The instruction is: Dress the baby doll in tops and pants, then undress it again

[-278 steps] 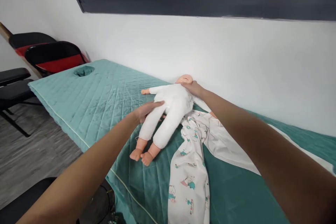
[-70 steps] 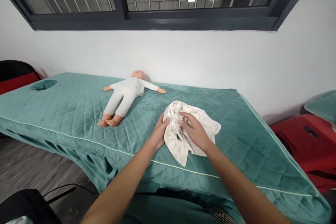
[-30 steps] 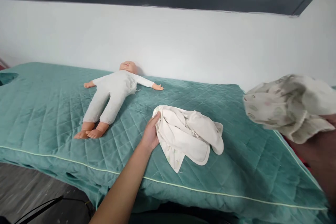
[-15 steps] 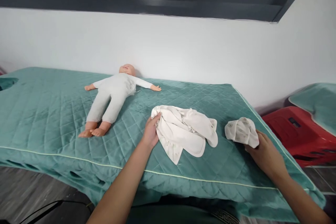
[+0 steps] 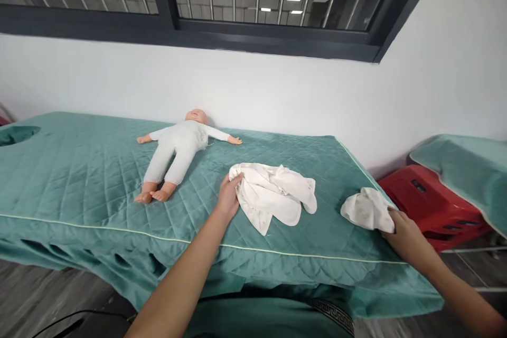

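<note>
A baby doll (image 5: 176,149) in a white bodysuit lies on its back on the teal quilted bed (image 5: 79,169), head toward the wall. My left hand (image 5: 227,198) grips the left edge of a crumpled white garment (image 5: 273,195) in the middle of the bed. My right hand (image 5: 406,232) pinches a small bundled printed cloth (image 5: 368,210) resting near the bed's right edge.
A face hole (image 5: 16,134) opens in the bed at the far left. A red plastic stool (image 5: 431,203) and a second teal-covered bed (image 5: 467,169) stand to the right. A white wall and dark-framed window run behind. Grey floor lies below.
My right hand brought the small printed cloth down from the air onto the bed near the right edge. My left hand stayed on the white garment. The doll did not move.
</note>
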The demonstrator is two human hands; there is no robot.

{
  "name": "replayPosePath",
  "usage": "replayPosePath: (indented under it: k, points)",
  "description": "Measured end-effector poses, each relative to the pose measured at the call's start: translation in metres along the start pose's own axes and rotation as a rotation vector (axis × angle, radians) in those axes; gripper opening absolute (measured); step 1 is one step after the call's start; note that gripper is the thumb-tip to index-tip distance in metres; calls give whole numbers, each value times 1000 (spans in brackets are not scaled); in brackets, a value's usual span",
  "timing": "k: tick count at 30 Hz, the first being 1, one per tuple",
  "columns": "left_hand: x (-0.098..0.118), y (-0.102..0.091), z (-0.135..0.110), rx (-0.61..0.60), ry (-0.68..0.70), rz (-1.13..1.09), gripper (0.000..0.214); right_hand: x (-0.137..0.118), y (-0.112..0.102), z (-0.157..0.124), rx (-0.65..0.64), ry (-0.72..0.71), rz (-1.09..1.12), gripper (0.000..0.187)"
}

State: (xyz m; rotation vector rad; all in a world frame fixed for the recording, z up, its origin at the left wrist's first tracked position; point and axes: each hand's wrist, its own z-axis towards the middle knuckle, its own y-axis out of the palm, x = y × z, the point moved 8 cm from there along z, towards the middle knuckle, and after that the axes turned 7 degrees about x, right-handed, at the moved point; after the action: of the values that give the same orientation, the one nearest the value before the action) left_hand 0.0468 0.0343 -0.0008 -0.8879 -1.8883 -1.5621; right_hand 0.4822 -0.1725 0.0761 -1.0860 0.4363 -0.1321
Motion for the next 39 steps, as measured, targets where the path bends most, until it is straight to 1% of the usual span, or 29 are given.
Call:
replayPosePath:
  k: [1,3,5,7,8,10,12,14,16,17,18,19,20,21,23,25,27,28,30,32,35,37,39]
  points:
    - [6,-1,2,15,32,55,44,3,9,-2,-55,-16,37,21]
    - [18,0,7,15,60,163,43,11,21,-3,-187,-2,104,23]
    - [27,4,15,-3,58,295,44,14,19,2,-245,19,84,30]
    - [34,14,22,-30,67,493,45,0,9,11,-231,6,40,43]
    - [36,22,25,-61,79,605,43,-16,4,16,-220,-10,30,51]
    - [41,46,25,-178,120,786,30,-63,1,26,-219,-65,92,59]
    - [53,80,14,-335,222,893,17,-124,4,35,-271,-139,224,70]
    - [72,118,-9,-490,351,909,13,-189,5,45,-312,-226,391,70]
    - [94,155,-41,-675,453,866,11,-248,-5,60,-254,-371,552,65]
    - [105,170,-56,-743,473,834,9,-273,-10,66,-254,-439,612,60]
    - [115,181,-67,-782,481,798,8,-294,-13,72,-268,-496,658,52]
    - [126,188,-73,-769,482,762,8,-310,-15,77,-295,-538,691,41]
    - [136,192,-76,-734,499,755,8,-323,-16,83,-310,-561,713,34]
    - [146,193,-75,-688,545,779,9,-331,-19,89,-288,-576,711,30]
    - [161,190,-71,-590,697,931,12,-337,-24,101,-209,-593,650,30]
    - [170,182,-63,-493,883,1188,14,-330,-27,111,-108,-586,551,34]
    - [176,169,-54,-360,1035,1432,18,-313,-27,119,-37,-547,478,36]
    - [179,162,-50,-282,1095,1514,22,-302,-27,122,-9,-516,464,36]
    - [185,150,-44,-139,1177,1571,31,-278,-26,125,34,-446,478,37]
    - [189,141,-38,-57,1191,1530,36,-253,-24,125,60,-366,498,37]
    - [191,131,-28,-7,1113,1465,33,-223,-27,119,85,-261,478,36]
    - [192,128,-26,5,1041,1484,28,-210,-38,113,112,-214,464,32]
    - [195,127,-29,9,991,1530,26,-199,-54,111,137,-165,465,26]
